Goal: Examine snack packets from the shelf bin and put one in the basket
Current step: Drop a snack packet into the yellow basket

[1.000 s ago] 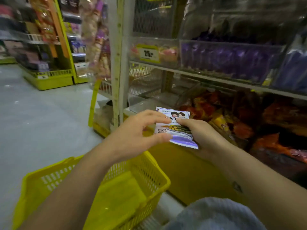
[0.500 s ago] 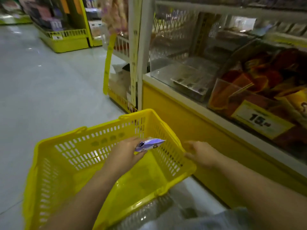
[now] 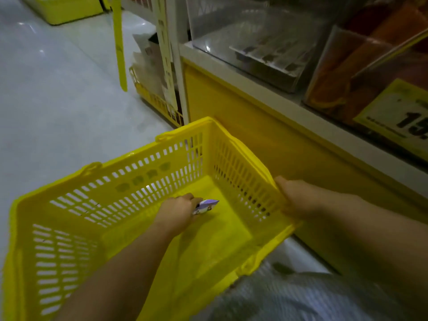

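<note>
A yellow plastic basket (image 3: pixel 129 179) sits on the floor in front of me. My left hand (image 3: pixel 177 212) reaches down inside it, fingers closed on a small purple and white snack packet (image 3: pixel 205 206) held just above the basket floor. My right hand (image 3: pixel 298 198) grips the basket's right rim, fingers wrapped over the edge. The shelf bin (image 3: pixel 342 72) with orange packets is up at the right, behind clear plastic.
A yellow shelf base (image 3: pixel 266 140) runs along the right, close to the basket. A clear bin (image 3: pixel 266 42) sits on the shelf, with a yellow price tag (image 3: pixel 398 117) further right. White uprights (image 3: pixel 178 66) and a low yellow rack (image 3: pixel 157 100) stand ahead. Grey floor (image 3: pixel 58 89) spreads left.
The packet went from both hands near the shelf to my left hand alone, which lowered it into the basket. My right hand moved down onto the basket rim. My view tilted downward.
</note>
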### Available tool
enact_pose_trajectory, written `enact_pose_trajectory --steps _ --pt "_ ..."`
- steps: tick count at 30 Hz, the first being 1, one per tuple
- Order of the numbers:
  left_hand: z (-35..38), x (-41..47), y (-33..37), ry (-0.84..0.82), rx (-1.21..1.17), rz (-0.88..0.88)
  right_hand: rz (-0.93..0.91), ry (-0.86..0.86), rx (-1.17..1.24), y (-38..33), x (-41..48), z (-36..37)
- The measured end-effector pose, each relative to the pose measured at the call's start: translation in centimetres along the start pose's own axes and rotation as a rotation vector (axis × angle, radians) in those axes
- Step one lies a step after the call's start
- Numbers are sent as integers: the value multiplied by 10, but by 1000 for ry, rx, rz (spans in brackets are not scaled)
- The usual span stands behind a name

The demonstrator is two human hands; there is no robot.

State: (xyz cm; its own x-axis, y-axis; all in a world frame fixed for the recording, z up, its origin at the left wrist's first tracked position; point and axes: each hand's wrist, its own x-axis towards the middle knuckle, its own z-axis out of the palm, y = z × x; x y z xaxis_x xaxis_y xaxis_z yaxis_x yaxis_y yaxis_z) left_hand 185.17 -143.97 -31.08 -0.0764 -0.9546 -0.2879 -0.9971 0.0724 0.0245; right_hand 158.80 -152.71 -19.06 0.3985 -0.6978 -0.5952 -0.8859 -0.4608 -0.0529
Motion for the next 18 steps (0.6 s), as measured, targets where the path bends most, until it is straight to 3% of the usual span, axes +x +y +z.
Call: enact_pose_trajectory --steps 5,11,18 --pt "15 2 23 -79 -47 148 133 -84 -80 32 -12 3" --pt "44 -4 51 -115 -22 296 182 -3 -84 36 -18 9" --pt "65 -5 59 -344 83 152 175 16 -74 37 -20 10"
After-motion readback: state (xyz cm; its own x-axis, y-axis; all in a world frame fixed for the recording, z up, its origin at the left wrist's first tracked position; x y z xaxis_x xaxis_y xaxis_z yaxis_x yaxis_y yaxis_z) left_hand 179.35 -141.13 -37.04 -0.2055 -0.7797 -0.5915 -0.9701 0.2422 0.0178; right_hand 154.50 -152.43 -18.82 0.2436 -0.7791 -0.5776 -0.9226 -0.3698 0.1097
